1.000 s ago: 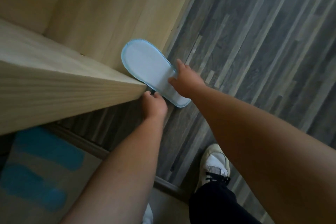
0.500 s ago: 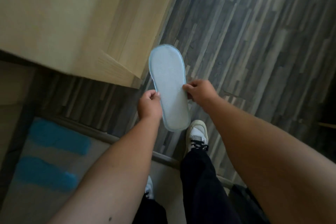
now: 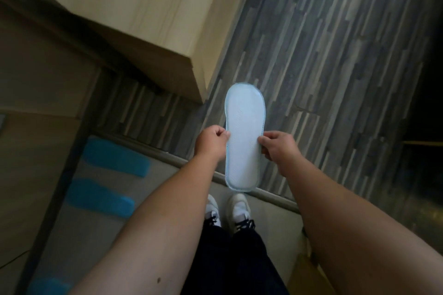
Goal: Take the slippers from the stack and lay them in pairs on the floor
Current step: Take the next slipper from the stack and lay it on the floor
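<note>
A pale blue slipper (image 3: 244, 136) with a stitched blue edge hangs in the air in front of me, its flat sole side towards the camera and its toe pointing away. My left hand (image 3: 211, 142) pinches its left edge near the middle. My right hand (image 3: 275, 145) pinches the right edge at the same height. Whether more than one slipper is held together I cannot tell. The stack of slippers is out of view.
A light wooden cabinet (image 3: 148, 14) fills the upper left, its corner just left of the slipper. Grey striped plank flooring (image 3: 323, 55) spreads to the right. A mat with blue stripes (image 3: 107, 175) lies at lower left beyond a metal threshold strip (image 3: 271, 196). My white shoes (image 3: 227, 211) stand below the slipper.
The slipper has come away from the cabinet's side, out and towards me, and turned lengthwise. Both hands now grip its edges and my feet stand together.
</note>
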Motion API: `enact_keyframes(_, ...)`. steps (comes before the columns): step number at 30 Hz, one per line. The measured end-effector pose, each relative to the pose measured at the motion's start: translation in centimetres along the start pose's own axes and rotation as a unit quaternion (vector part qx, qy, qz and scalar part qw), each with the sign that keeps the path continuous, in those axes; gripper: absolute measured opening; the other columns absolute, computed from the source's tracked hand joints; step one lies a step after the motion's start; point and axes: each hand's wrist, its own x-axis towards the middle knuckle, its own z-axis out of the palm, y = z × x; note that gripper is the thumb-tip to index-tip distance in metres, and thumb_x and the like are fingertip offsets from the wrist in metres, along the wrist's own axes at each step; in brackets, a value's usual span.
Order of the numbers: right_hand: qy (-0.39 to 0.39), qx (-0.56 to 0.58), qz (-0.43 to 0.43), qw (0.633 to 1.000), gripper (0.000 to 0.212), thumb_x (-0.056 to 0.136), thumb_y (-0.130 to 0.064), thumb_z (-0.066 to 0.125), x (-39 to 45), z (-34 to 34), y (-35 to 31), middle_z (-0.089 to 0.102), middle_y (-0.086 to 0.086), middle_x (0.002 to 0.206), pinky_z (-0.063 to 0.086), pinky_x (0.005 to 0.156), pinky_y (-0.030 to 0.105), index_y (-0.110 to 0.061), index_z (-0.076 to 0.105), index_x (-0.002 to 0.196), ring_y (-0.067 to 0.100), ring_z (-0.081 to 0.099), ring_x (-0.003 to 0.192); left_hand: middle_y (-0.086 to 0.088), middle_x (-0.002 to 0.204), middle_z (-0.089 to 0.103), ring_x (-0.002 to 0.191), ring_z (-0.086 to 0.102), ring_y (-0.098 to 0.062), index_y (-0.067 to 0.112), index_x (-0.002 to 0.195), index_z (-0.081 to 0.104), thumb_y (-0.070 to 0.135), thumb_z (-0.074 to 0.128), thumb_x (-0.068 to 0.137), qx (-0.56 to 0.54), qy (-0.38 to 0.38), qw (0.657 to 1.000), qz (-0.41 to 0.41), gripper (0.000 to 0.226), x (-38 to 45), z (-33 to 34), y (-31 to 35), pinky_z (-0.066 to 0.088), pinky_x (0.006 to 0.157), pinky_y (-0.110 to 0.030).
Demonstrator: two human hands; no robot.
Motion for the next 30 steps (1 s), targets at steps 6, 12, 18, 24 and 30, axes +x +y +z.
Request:
enact_keyframes(6,-0.037,-0.065,-0.008,0.997,0.015,0.088,-0.019,0.065,-1.1,4.0,2.7,0.06,0.006,0.066,0.047,0.064,0.034,-0.016,0.07,0.074,0.019,0.051,0.062,-0.008,0.09,0.073,0.087,0.069,-0.03,0.02,0.077,0.061,0.023,0.062,0.085,-0.021,0.008,0.998,-0.06,0.009,-1.4,-1.7,-6.9,0.056,0.085,-0.043)
enact_keyframes(12,-0.1,-0.188,-0.045,0.976,0.014,0.087,-0.022,0.068,-3.4,9.1,2.1,0.065,0.006,0.071,0.051,0.067,0.037,-0.018,0.068,0.073,0.019,0.055,0.063,-0.009,0.088,0.074,0.085,0.07,-0.031,0.019,0.074,0.059,0.026,0.058,0.086,-0.099,0.071,0.986,-0.115,0.014,-5.1,-5.4,-12.1,0.055,0.086,-0.045)
enact_keyframes(18,-0.167,-0.287,-0.139,0.933,0.007,0.083,-0.022,0.071,-8.1,17.1,-0.4,0.068,0.006,0.072,0.053,0.073,0.038,-0.019,0.071,0.077,0.021,0.061,0.069,-0.01,0.081,0.074,0.081,0.07,-0.03,0.016,0.07,0.057,0.029,0.057,0.085,-0.17,0.17,0.961,-0.139,0.02,-9.4,-11.4,-17.2,0.056,0.082,-0.046)
enact_keyframes(24,-0.229,-0.356,-0.204,0.883,0.012,0.084,-0.02,0.069,-16.2,26.5,2.2,0.063,0.003,0.065,0.049,0.068,0.036,-0.018,0.069,0.073,0.02,0.057,0.063,-0.013,0.078,0.07,0.081,0.067,-0.033,0.01,0.076,0.06,0.026,0.055,0.089,-0.227,0.259,0.922,-0.174,0.021,-16.7,-17.9,-24.5,0.053,0.075,-0.04)
enact_keyframes(30,-0.259,-0.416,-0.237,0.839,0.015,0.087,-0.02,0.066,-26.8,34.1,9.3,0.063,0.004,0.065,0.046,0.062,0.033,-0.011,0.068,0.075,0.017,0.052,0.058,-0.013,0.084,0.07,0.077,0.062,-0.03,0.012,0.081,0.063,0.027,0.053,0.09,-0.254,0.296,0.904,-0.177,0.02,-25.7,-22.8,-35.4,0.048,0.069,-0.035)
